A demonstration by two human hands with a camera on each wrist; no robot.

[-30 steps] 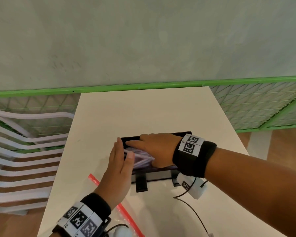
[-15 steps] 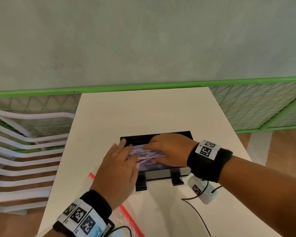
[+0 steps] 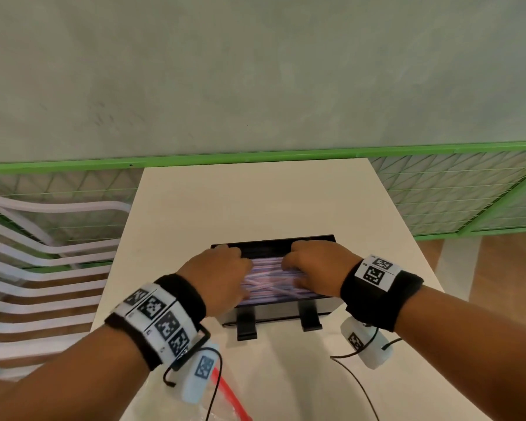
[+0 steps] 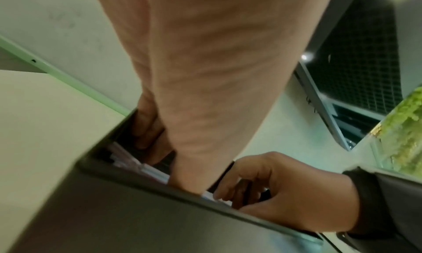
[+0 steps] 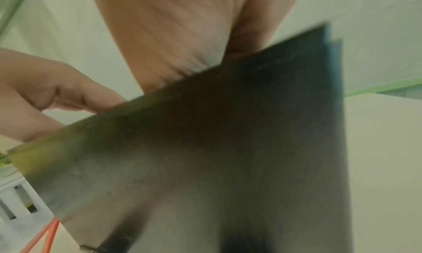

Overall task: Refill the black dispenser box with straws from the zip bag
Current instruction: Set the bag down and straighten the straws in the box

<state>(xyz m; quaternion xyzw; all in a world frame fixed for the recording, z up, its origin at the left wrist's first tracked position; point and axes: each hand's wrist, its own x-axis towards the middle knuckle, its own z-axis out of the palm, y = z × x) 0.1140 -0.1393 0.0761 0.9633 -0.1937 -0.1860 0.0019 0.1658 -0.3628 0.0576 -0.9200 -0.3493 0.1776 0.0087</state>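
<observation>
The black dispenser box [image 3: 274, 311] stands open-topped in the middle of the white table [image 3: 255, 202]. A loose, crossed layer of pink, purple and white straws [image 3: 268, 284] lies in it. Both hands reach into the box from above. My left hand [image 3: 222, 275] is at the left end, its fingers curled down around the straws [image 4: 150, 168]. At the right end, my right hand [image 3: 313, 265] has bent fingers and thumb closed on them. The zip bag [image 3: 228, 393], clear with a red strip, lies on the table near me, mostly hidden under my left forearm.
A green-framed mesh fence [image 3: 453, 192] runs behind the table below a grey wall. A white slatted chair [image 3: 43, 268] stands to the left. Thin black cables [image 3: 356, 384] trail from the wrist cameras across the near tabletop. Two black feet [image 3: 246, 326] jut from the box's front.
My right hand slid from the left-centre to the right end of the box. My left hand moved from the left rim into the box. Both went from flat to curled on the straws.
</observation>
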